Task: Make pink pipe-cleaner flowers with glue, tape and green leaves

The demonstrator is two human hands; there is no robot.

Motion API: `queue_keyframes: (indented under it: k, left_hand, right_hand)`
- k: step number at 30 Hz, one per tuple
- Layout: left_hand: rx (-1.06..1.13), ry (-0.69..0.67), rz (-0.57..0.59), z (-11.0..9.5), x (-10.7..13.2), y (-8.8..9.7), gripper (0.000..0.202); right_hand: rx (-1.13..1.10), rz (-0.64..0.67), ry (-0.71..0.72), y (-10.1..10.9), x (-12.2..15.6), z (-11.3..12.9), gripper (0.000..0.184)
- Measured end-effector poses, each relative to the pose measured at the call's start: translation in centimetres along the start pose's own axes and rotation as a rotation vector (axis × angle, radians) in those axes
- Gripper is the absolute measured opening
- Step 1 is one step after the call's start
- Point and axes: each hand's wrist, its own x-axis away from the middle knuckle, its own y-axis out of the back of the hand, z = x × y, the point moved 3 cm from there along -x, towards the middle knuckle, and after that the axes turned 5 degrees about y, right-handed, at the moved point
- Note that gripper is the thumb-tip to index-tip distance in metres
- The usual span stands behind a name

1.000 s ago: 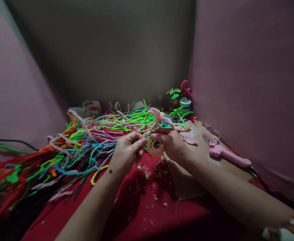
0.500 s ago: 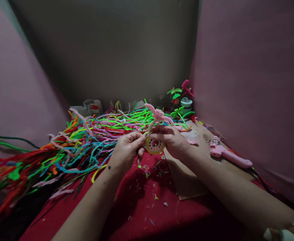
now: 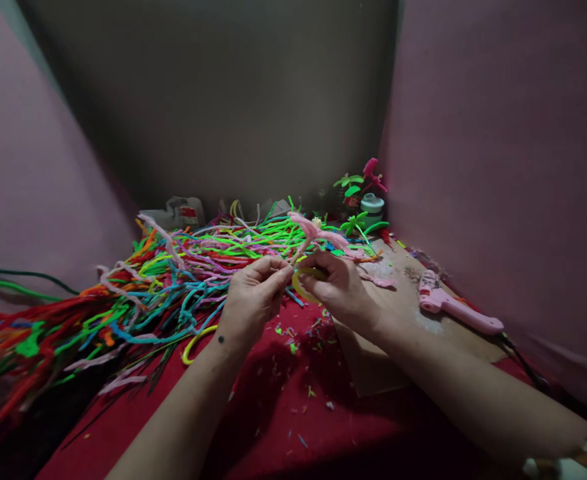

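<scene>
My left hand (image 3: 259, 287) is closed, its thumb and forefinger pinching near the lower end of a stem. That stem belongs to a fuzzy pink pipe-cleaner flower (image 3: 311, 231), which stands tilted above my fingertips with a pale centre. Close beside it, my right hand (image 3: 341, 287) is closed on a yellowish roll of tape (image 3: 301, 287), seen nearly edge-on and partly covered by the fingers. The fingertips of both hands almost meet at the stem. Whether a strip of tape runs between them is too small to tell.
Loose coloured pipe cleaners (image 3: 183, 280) lie heaped at the left and back. At the right, a pink glue gun (image 3: 458, 312) rests on a brown board (image 3: 398, 320). Behind stand green pipe-cleaner leaves (image 3: 354, 223) and a pale lidded jar (image 3: 372, 207). Scraps dot the red cloth (image 3: 273, 427).
The tape roll has turned from facing me to nearly edge-on in my right hand. The pink flower has tipped and turned slightly, showing its pale centre.
</scene>
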Motion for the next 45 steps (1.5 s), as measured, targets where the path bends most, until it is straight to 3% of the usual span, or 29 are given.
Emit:
queue_keyframes:
  k: [4,8,11,15,19,24,34,40,45]
  left_hand:
    - [-0.055,-0.069,-0.057,0.0,0.0,0.0,0.012]
    - [-0.075,-0.07,-0.02,0.1,-0.4,0.3,0.013]
    - [-0.15,-0.104,-0.026,0.1,-0.5,0.5,0.014]
    - [-0.196,-0.153,-0.019,-0.1,-0.3,0.4,0.013]
    - [-0.163,-0.147,0.003,-0.2,-0.2,0.5,0.014]
    - [-0.036,-0.065,0.08,0.2,-0.6,0.7,0.018]
    - [0.091,-0.005,0.104,0.1,-0.9,0.8,0.023]
    - [0.088,-0.03,0.093,0.0,-0.7,0.9,0.02]
    - [0.107,-0.057,0.097,0.0,-0.7,0.9,0.018]
  right_hand:
    - [-0.041,0.007,-0.013,-0.5,0.2,0.3,0.014]
    - [-0.461,0.104,-0.163,-1.1,0.0,-0.1,0.017]
    - [-0.782,0.121,-0.356,-1.4,-0.1,-1.1,0.007]
    - [-1.033,0.197,-0.513,-1.8,0.1,-1.9,0.013]
    - [-0.992,0.279,-0.452,-2.0,0.2,-2.3,0.018]
    - [-0.867,0.18,-0.365,-1.7,-0.1,-2.5,0.021]
    - [-0.993,0.194,-0.45,-1.9,0.0,-2.9,0.026]
    - [-1.013,0.272,-0.399,-2.2,0.0,-3.1,0.026]
    - [-1.005,0.266,-0.4,-2.3,0.0,-2.9,0.022]
